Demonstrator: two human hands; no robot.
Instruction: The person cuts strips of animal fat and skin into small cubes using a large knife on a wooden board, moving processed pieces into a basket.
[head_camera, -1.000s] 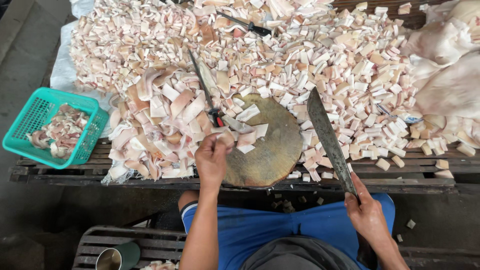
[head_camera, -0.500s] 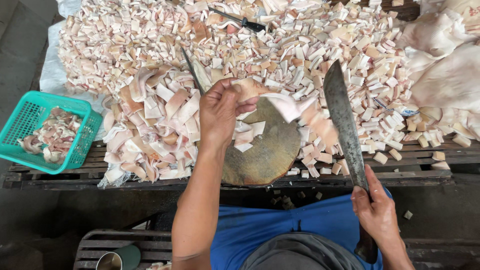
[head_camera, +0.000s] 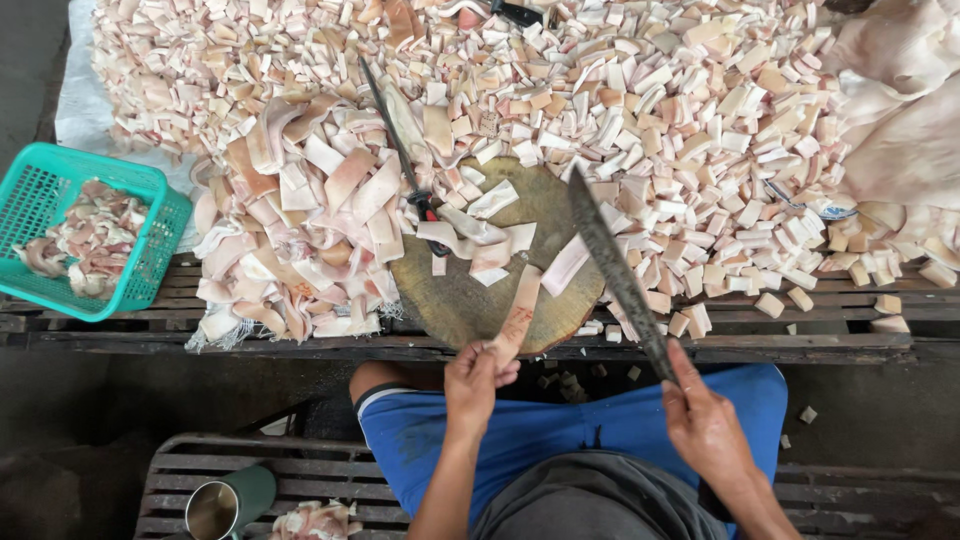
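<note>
Slatted wooden bench (head_camera: 300, 335), dark and worn, carrying the items listed by their place relative to the round chopping block (head_camera: 470, 300).

Chopping block: round wooden slab at the bench's near edge, with a few pale strips lying on its top.

Left hand (head_camera: 478, 375): just off the block's near rim, fingers pinched shut on one end of a long pale strip of skin (head_camera: 520, 315), whose other end lies on the block.

Right hand (head_camera: 705, 425): nearer the person than the block and to its right, clenched around the handle of a long dark cleaver (head_camera: 615, 270). Blade slants up across the block's right side.

Second knife (head_camera: 400, 150): thin, lying beyond the block's far-left rim on the cut pieces, with no hand on it.

Heap of cut pieces (head_camera: 650, 110): small pale and pink squares, spread beyond and to the right of the block; wider uncut strips lie to its left.

Green plastic basket (head_camera: 150, 250): well left of the block, holding scraps.

Large pale slabs (head_camera: 900, 110): far right of the block.

Metal cup (head_camera: 215, 508): nearer than the block, low left, on a second slatted seat.
</note>
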